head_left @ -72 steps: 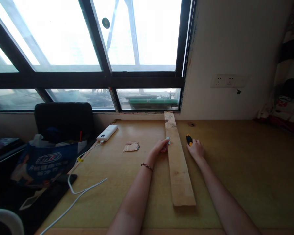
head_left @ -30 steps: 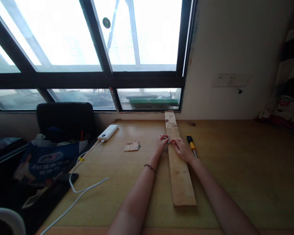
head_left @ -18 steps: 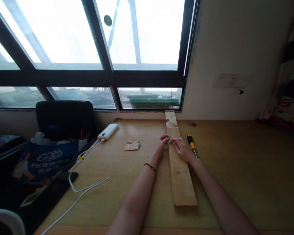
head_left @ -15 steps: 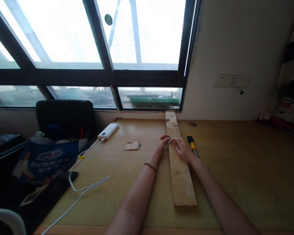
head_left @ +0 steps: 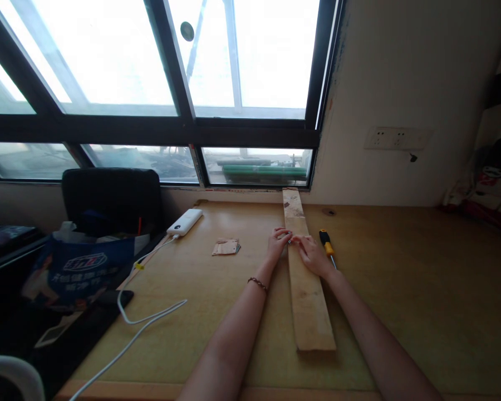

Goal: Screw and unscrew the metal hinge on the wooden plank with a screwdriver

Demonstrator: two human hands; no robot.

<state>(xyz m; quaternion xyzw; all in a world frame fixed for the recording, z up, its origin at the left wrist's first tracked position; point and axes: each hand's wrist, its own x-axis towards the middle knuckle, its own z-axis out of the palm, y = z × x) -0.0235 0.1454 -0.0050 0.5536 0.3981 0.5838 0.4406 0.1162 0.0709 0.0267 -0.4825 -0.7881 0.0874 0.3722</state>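
Observation:
A long wooden board (head_left: 311, 312) lies lengthwise on the table, its far end at the window wall. At its left edge, about midway along, my left hand (head_left: 278, 243) pinches a small shiny metal piece (head_left: 289, 238), whose exact kind is too small to tell. From the other side my right hand (head_left: 312, 255) rests over the board, its closed fingertips meeting the same piece. Just right of that hand lies a screwdriver (head_left: 325, 243) with a black and yellow handle. Left of my hands sits a small flat stack of tan, card-like pieces (head_left: 226, 247).
On the table's left edge, a white power bank (head_left: 184, 223) has a white cable (head_left: 150, 320) looping toward the front. A black chair (head_left: 112, 197) and a blue printed bag (head_left: 83, 273) stand at the left. Wall sockets (head_left: 397, 138) are at the right.
My left hand has shifted very slightly, its fingers a little differently placed on the metal piece. The view has moved a touch; board, screwdriver and stack stay put.

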